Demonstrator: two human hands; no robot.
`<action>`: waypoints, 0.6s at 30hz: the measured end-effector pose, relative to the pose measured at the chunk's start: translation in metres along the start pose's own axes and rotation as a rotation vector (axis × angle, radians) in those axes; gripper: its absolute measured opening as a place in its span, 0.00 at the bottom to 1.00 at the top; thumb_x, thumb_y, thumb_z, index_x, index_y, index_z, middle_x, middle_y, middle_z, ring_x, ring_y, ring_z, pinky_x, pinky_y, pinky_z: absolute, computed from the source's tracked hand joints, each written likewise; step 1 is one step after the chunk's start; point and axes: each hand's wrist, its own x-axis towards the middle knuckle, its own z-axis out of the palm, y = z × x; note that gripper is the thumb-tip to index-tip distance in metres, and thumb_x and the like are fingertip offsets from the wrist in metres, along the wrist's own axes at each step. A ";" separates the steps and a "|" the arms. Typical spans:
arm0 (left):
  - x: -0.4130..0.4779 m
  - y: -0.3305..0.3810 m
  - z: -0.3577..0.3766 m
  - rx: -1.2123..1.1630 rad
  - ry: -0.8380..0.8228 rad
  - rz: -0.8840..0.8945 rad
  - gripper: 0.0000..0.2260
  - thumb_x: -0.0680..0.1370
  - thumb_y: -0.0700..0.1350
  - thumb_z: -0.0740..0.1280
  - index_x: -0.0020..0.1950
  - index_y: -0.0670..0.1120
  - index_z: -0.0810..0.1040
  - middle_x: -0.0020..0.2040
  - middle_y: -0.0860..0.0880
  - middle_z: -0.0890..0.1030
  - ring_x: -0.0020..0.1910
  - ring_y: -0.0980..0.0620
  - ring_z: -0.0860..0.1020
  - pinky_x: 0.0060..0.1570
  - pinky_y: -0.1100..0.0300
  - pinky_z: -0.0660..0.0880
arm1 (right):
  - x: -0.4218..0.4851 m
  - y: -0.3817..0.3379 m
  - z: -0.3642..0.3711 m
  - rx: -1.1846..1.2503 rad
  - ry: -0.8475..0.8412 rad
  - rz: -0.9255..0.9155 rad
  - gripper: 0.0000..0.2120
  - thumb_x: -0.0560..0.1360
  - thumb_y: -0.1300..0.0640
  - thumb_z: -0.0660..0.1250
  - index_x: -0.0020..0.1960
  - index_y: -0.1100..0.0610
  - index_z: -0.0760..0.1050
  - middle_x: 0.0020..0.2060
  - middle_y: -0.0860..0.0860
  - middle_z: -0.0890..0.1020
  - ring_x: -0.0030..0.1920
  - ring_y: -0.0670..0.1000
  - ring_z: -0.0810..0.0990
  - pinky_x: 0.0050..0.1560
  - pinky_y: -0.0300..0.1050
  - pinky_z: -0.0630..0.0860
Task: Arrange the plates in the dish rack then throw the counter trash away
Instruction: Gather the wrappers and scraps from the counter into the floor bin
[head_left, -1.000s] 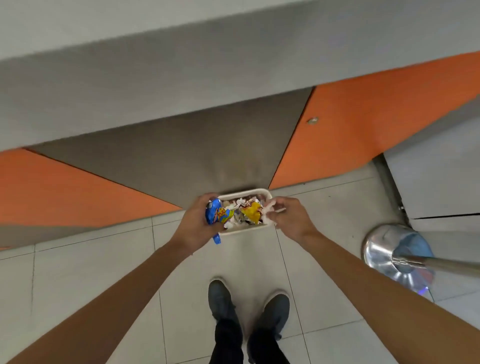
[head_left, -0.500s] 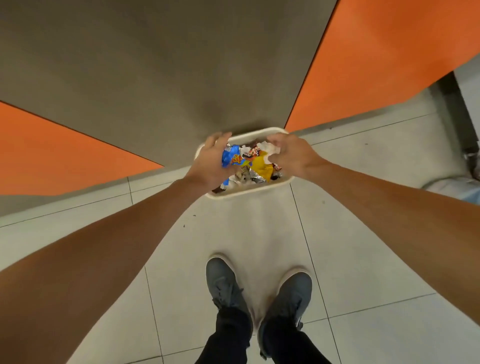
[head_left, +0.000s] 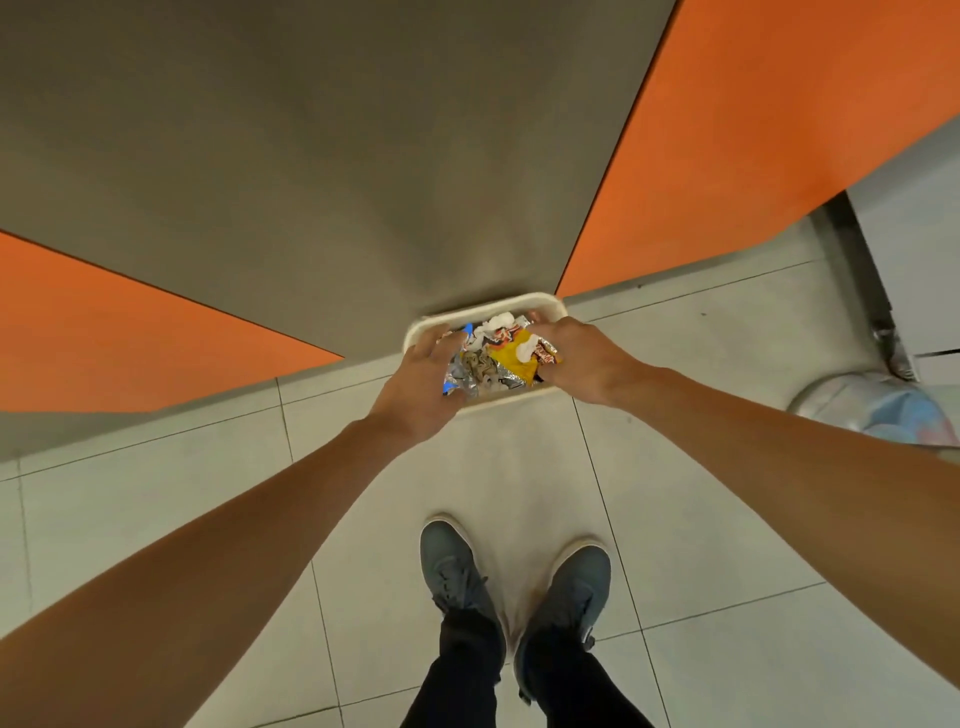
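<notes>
P1: Tiled floor (head_left: 208, 493), orange/grey cabinet fronts (head_left: 130, 338) behind. L hand (head_left: 415, 384) curled round blue/silver wrappers (head_left: 467, 369) at mouth of cream bin (head_left: 540, 304); R hand (head_left: 587, 358) pinches yellow/white bits.
P2: Risk?
P1: Heaped pile. Off-centre release could spill bits over rim onto floor.
P2: Vs 0.5 s ago?
P1: Both hands lower over bin, more silver foil showing.

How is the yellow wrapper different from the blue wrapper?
The yellow wrapper shows plainly in the middle; the blue wrapper is mostly hidden under the left hand. The yellow wrapper lies nearer the right hand; the blue wrapper lies leftward. Both are crumpled in the white bin.
</notes>
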 end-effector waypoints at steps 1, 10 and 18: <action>-0.006 0.007 -0.009 -0.023 0.006 0.010 0.30 0.75 0.41 0.69 0.76 0.49 0.64 0.74 0.49 0.64 0.71 0.49 0.66 0.65 0.57 0.67 | -0.009 -0.008 -0.005 -0.015 -0.006 -0.018 0.28 0.77 0.60 0.65 0.76 0.53 0.64 0.73 0.56 0.66 0.69 0.58 0.69 0.61 0.42 0.66; -0.070 0.087 -0.119 0.063 0.032 0.167 0.23 0.80 0.46 0.63 0.75 0.49 0.64 0.71 0.52 0.67 0.67 0.49 0.71 0.65 0.55 0.69 | -0.104 -0.096 -0.068 -0.143 0.016 -0.187 0.29 0.77 0.60 0.63 0.77 0.54 0.61 0.70 0.56 0.67 0.70 0.57 0.67 0.69 0.48 0.65; -0.151 0.191 -0.248 0.250 0.031 0.284 0.24 0.82 0.50 0.60 0.77 0.53 0.59 0.73 0.54 0.63 0.70 0.53 0.64 0.67 0.54 0.68 | -0.208 -0.177 -0.177 -0.336 0.100 -0.364 0.31 0.78 0.56 0.63 0.78 0.48 0.54 0.70 0.54 0.65 0.66 0.57 0.71 0.63 0.53 0.73</action>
